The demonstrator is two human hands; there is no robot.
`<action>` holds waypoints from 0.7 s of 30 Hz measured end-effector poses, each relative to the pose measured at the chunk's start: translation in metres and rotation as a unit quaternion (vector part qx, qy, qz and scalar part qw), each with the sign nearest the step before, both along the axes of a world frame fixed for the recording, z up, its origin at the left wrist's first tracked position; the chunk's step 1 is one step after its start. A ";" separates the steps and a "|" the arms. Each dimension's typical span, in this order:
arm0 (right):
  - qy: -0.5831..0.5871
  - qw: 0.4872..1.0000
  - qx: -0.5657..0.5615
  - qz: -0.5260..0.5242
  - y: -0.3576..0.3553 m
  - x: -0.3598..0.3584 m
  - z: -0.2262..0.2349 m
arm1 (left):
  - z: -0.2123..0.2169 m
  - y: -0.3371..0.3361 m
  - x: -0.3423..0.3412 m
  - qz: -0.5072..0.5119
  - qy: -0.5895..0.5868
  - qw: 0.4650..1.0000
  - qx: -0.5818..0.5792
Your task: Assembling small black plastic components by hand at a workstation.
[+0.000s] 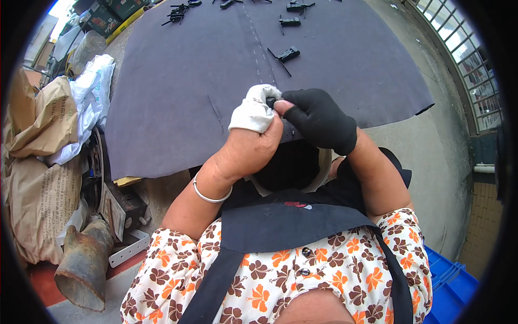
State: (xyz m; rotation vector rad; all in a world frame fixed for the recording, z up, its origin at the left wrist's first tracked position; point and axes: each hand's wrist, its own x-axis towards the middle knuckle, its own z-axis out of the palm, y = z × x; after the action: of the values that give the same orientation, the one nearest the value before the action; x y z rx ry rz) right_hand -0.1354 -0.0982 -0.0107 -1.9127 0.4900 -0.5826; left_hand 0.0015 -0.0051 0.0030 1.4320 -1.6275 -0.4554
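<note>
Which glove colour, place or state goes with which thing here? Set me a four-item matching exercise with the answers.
Column one:
1. left hand
2. right hand
3. small dark piece
4. metal tube

Column two:
A. rusty, at the picture's lower left
B. gloved in black
C. between the two hands
D. gloved in white

Pairs: 1-D, 2-B, 3-C, 4-A

This place looks like a simple small workshop, perhaps partly in the open air. On the counter (178,102), covered with grey cloth, there lie several small black parts (289,54). At the left side are kept a rusty metal pipe (83,264), a perforated metal strip (129,248) and brown paper sacks (43,205). The floor (431,162) is bare concrete, and a barred window (469,59) stands at the right. The person wears a dark apron (291,227).
</note>
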 end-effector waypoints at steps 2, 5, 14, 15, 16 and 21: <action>-0.005 1.000 0.004 0.011 0.005 0.003 0.003 | 0.004 0.006 0.001 0.011 -0.003 1.000 0.010; 0.040 0.996 0.002 0.080 -0.005 -0.003 0.016 | 0.009 0.021 0.002 0.003 -0.003 0.999 0.046; 0.190 0.893 -0.349 -0.213 -0.048 0.018 -0.022 | 0.022 0.018 0.025 -0.026 -0.073 0.992 0.098; 0.171 0.896 -0.348 -0.217 -0.048 0.019 -0.022 | 0.018 0.016 0.028 -0.003 -0.031 0.993 0.118; 0.153 0.898 -0.347 -0.222 -0.048 0.020 -0.022 | 0.013 0.016 0.028 0.011 0.118 0.978 0.171; -0.052 0.966 -0.193 -0.164 -0.026 0.004 -0.017 | 0.001 -0.001 0.030 0.055 0.499 0.847 0.174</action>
State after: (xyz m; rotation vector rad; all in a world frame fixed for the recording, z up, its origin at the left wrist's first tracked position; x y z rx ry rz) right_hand -0.1316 -0.1246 -0.0280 -2.1669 0.6689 -1.0542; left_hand 0.0320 -0.0060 0.0042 1.1789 -0.6216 -1.2312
